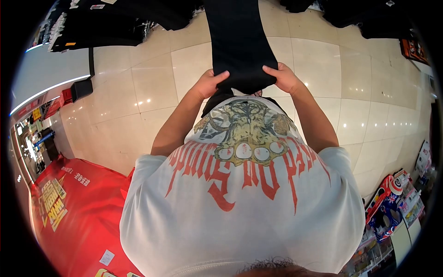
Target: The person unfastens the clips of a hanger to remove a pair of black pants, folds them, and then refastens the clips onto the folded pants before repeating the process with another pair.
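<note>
A long strip of black cloth [241, 41], which looks like folded trousers, stretches away from me and runs out of the top of the view. My left hand [209, 84] grips its near left corner, thumb on top and fingers curled underneath. At the near right corner, my right hand [284, 79] pinches the cloth the same way. Between the two hands the near edge hangs slightly rounded in front of my waist. The far end of the cloth is out of sight.
Black garments [99, 25] with tags are piled at the upper left, and more dark clothes [369, 18] lie at the upper right. A red printed cloth [87, 207] covers something at the lower left. Shelves of small goods [392, 207] stand at the right, around a tiled floor [314, 69].
</note>
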{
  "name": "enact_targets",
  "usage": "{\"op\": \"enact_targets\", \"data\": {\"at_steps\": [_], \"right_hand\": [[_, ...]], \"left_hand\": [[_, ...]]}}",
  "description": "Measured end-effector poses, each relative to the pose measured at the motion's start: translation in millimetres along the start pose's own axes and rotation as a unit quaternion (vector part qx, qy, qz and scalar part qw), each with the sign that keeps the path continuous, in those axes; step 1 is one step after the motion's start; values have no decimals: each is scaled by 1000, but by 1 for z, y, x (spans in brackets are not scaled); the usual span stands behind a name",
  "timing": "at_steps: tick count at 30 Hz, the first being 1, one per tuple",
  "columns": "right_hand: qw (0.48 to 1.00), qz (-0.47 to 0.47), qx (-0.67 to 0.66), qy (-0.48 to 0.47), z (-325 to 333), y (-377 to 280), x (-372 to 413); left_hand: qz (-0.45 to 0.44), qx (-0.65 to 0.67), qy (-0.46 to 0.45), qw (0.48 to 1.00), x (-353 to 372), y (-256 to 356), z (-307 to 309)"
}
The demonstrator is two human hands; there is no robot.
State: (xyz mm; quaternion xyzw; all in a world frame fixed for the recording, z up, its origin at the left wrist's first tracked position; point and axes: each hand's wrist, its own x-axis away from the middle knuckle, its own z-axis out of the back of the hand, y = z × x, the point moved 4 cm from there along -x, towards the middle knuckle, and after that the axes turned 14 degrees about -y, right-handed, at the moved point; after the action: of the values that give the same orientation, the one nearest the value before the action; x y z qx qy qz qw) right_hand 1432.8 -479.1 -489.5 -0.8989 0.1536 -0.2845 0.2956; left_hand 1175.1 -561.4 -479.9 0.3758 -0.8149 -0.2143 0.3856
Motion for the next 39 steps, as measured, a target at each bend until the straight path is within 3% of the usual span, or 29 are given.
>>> {"op": "enact_targets", "data": {"at_steps": [1,3,5,8,9,11,15,22,25,31,36,39], "right_hand": [[999,-7,53,-1,-2,-2,1],[987,-19,158,-5,-7,-7,4],[996,-10,84,9,-6,-4,2],[1000,16,0,18,-9,0,2],[998,3,58,18,-11,-1,4],[984,-21,174,18,-15,-5,7],[998,24,54,36,-8,7,7],[972,102,99,188,-14,15,8],[968,20,149,203,-23,6,15],[929,62,127,342,-27,-4,17],[969,87,64,224,-28,-6,25],[991,97,-29,92,-14,-9,26]], "left_hand": [[3,-50,-7,999,1,-1,-1],[-2,6,-14,1000,1,-4,6],[-14,112,-9,994,1,-2,10],[0,-1,-13,1000,6,-3,-2],[12,-57,-12,998,8,-2,-6],[3,-9,3,1000,7,-3,-2],[-4,8,1,1000,7,-6,-2],[16,-24,51,998,10,4,-27],[22,-63,90,994,9,7,-31],[-18,-102,129,986,13,11,-25],[-17,-40,52,998,13,23,-20],[-98,-20,-85,991,27,50,-39]]}}
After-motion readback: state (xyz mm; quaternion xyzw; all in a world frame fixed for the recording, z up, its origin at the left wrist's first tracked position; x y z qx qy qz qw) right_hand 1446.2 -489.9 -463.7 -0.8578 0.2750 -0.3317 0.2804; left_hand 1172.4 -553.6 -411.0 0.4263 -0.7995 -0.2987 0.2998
